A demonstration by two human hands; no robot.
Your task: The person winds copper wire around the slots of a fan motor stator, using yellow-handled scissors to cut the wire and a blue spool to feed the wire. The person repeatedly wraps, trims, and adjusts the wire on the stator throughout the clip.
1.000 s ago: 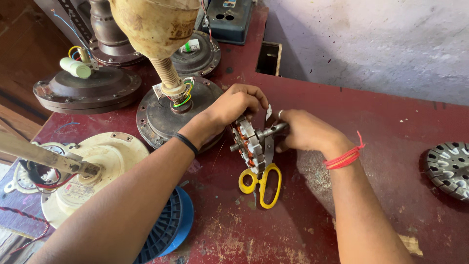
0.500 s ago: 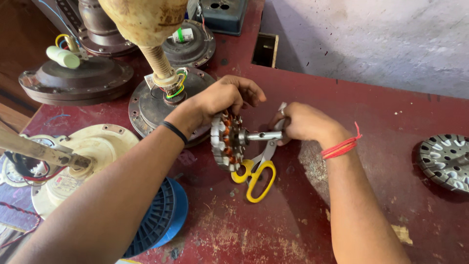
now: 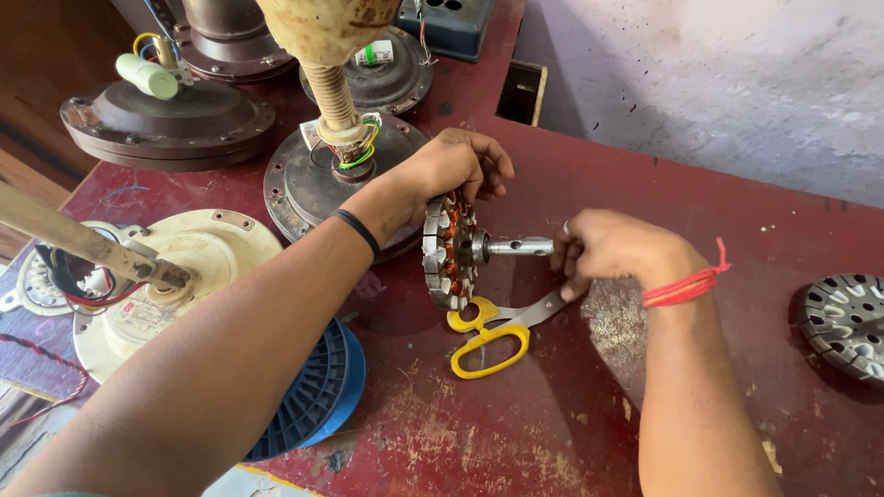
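A ceiling-fan stator (image 3: pixel 448 250) with copper windings stands on edge on the red table (image 3: pixel 552 423), its steel shaft (image 3: pixel 520 247) pointing right. My left hand (image 3: pixel 451 170) grips the stator's top rim from behind. Closed around the far end of that shaft are the fingers of my right hand (image 3: pixel 612 250), which has a red thread at the wrist. Yellow-handled scissors (image 3: pixel 490 337) lie just below the stator, and their blades run up under my right hand.
Fan motor housings stand at the back left: a dark one (image 3: pixel 166 115), a grey one with coloured wires (image 3: pixel 318 175), and a cream one (image 3: pixel 180 276) at left. A blue wire spool (image 3: pixel 318 391) sits under my left forearm. A slotted rotor disc (image 3: pixel 847 322) lies at right.
The stator has been turned so its shaft points level to the right. My right hand has slid out to the shaft's end, and the scissors now lie lower on the table.
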